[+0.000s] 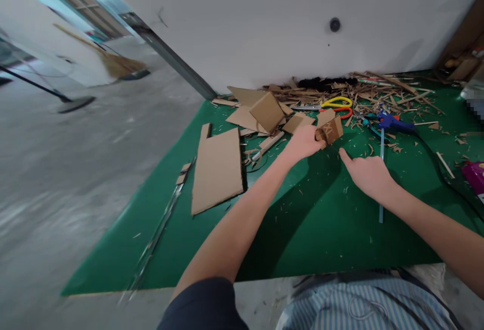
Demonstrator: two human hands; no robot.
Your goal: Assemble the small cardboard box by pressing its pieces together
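Note:
My left hand (305, 141) is closed around a small brown cardboard piece (330, 131) with pale printed marks, held a little above the green table (295, 239). Just to the right, my right hand (366, 172) has its index finger stretched toward that piece, with a small gap between them. The other fingers curl in, and I see nothing in this hand. Behind the hands lie scissors (336, 108) with yellow and orange handles. A blue hot glue gun (395, 122) with a long clear glue stick (381, 194) rests beyond my right hand.
A large flat cardboard sheet (217, 168) and several smaller cardboard pieces (266, 113) lie on the left. Cardboard scraps (389, 88) pile against the white wall. Clear glue sticks (161, 231) lie near the left edge. The gun's black cord (440, 171) runs right, toward a purple packet (474, 177).

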